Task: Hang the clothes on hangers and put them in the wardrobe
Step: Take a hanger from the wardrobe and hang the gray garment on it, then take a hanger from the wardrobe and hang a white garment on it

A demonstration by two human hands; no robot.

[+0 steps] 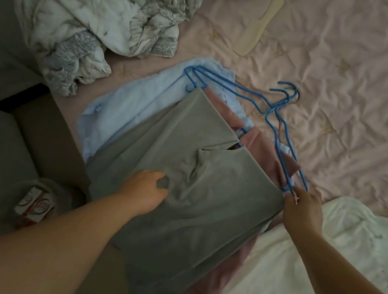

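Note:
A grey garment (pixel 194 198) lies on top of a stack at the bed's near edge, over a pink garment (pixel 262 145) and a light blue one (pixel 126 112). Several blue hangers (pixel 259 101) sit in these clothes, their hooks pointing toward the far side of the bed. My left hand (pixel 147 190) pinches a fold of the grey fabric on its left side. My right hand (pixel 304 209) grips the right ends of the hangers together with the grey garment's shoulder corner.
The pink bedsheet (pixel 350 96) spreads to the right. A crumpled patterned duvet (pixel 95 7) fills the far left. A white garment (pixel 323 258) lies at the near right, a cream comb-like object (pixel 258 26) farther back. A brown bed frame (pixel 60 140) and floor clutter are at left.

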